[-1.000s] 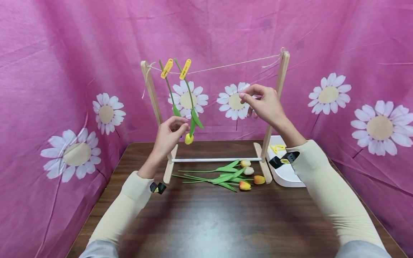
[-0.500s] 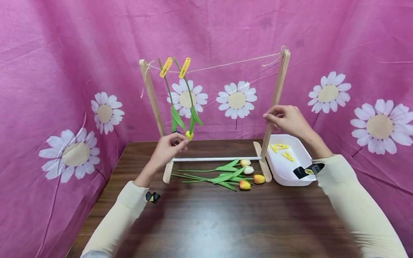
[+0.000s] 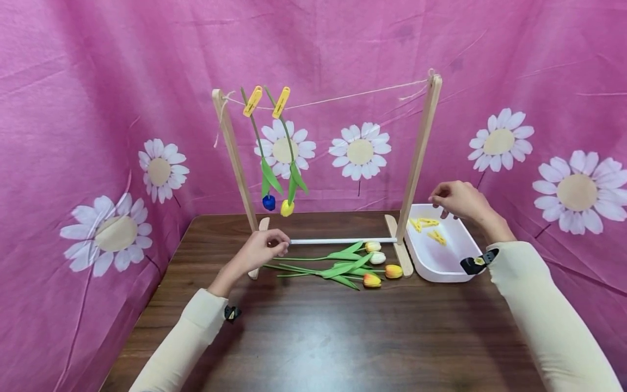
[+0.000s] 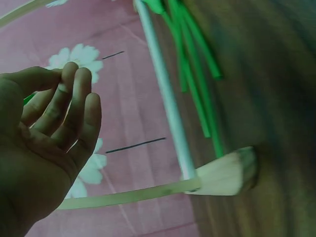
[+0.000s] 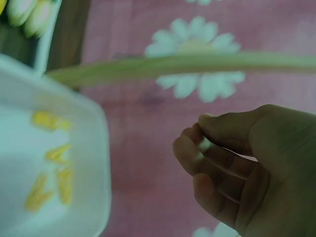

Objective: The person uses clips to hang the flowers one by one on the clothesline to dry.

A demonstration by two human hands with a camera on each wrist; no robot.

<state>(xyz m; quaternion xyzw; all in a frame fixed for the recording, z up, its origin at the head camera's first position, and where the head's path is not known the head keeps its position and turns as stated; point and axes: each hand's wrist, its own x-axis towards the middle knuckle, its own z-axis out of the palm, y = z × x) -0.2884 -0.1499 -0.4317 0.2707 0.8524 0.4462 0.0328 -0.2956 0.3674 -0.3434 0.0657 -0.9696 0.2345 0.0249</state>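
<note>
My left hand (image 3: 262, 249) hovers by the stand's left foot, near the stem ends of several tulips (image 3: 343, 268) lying on the table. Nothing is in its loosely bent fingers, as the left wrist view shows. Above the far edge of a white tray (image 3: 458, 275), my right hand (image 3: 462, 202) is held with relaxed fingers and nothing in them. Yellow clothespins (image 3: 436, 237) lie inside that tray. A blue tulip (image 3: 269, 203) and a yellow tulip (image 3: 287, 208) hang heads down from the string (image 3: 352, 98), each stem clipped by a yellow clothespin (image 3: 281, 102).
Two wooden posts (image 3: 422, 147) carry the string, joined low down by a white rod (image 3: 338, 240). The tray stands right of the right post's foot on the brown table (image 3: 313, 337). A pink flowered curtain (image 3: 313, 43) surrounds the table.
My left hand has come down from beside the hanging tulips to the rod's left end, uncovering the blue bloom. My right hand has moved right and down to the tray.
</note>
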